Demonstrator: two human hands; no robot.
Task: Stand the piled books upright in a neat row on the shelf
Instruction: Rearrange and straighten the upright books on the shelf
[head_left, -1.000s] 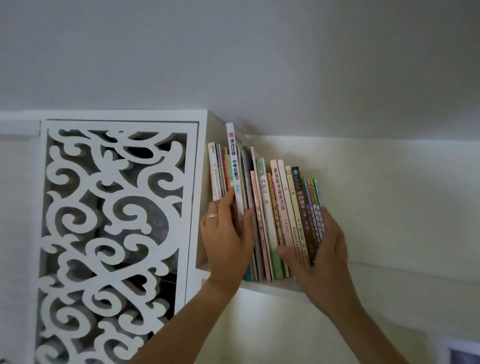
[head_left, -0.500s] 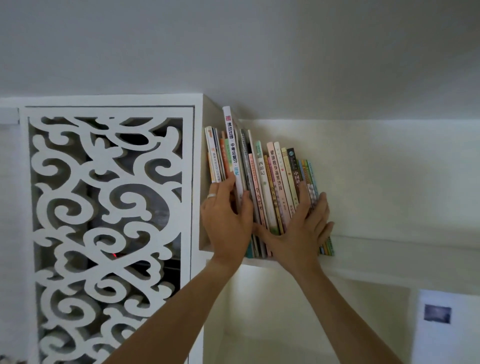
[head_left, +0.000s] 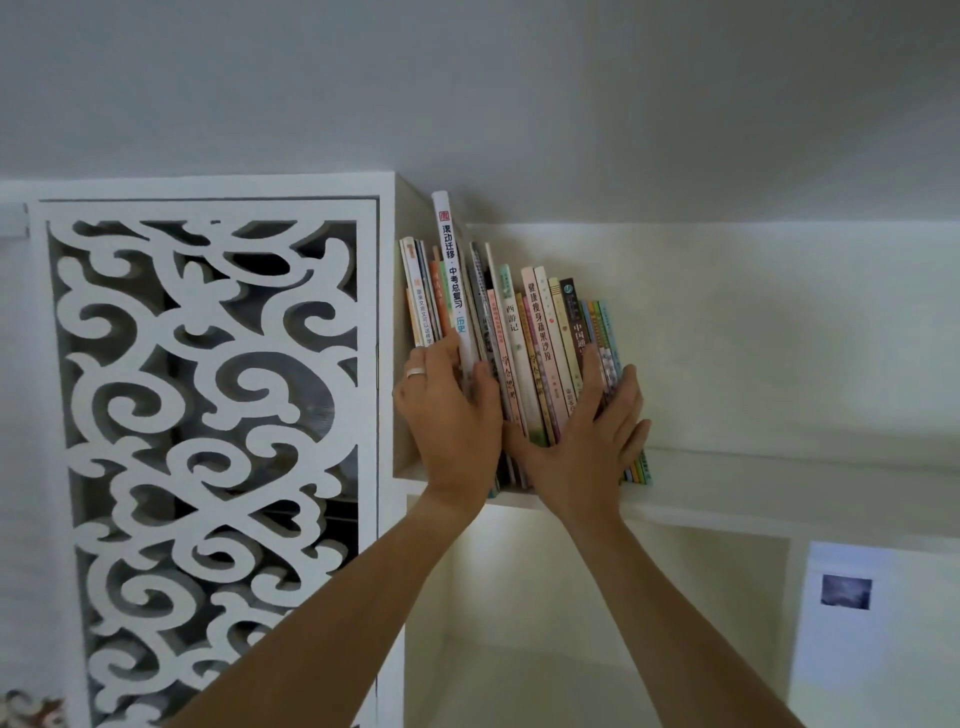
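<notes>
A row of several books (head_left: 530, 338) stands on a high white shelf (head_left: 727, 470), leaning slightly left against the cabinet's side wall. A tall white book (head_left: 451, 270) rises above the others near the left end. My left hand (head_left: 449, 421), with a ring, lies flat on the spines at the left of the row, fingers straight. My right hand (head_left: 592, 441) presses flat with spread fingers on the spines at the right end, covering their lower halves.
A white cabinet door with cut-out scrollwork (head_left: 208, 415) fills the left. The shelf runs on to the right of the books. Below it is an open white recess (head_left: 571, 623), and a paper with a small dark picture (head_left: 844, 592) hangs at the lower right.
My right hand has moved from the right side of the row round to the spines and now lies flat on them. The left hand has stayed put. The books stand closer together.
</notes>
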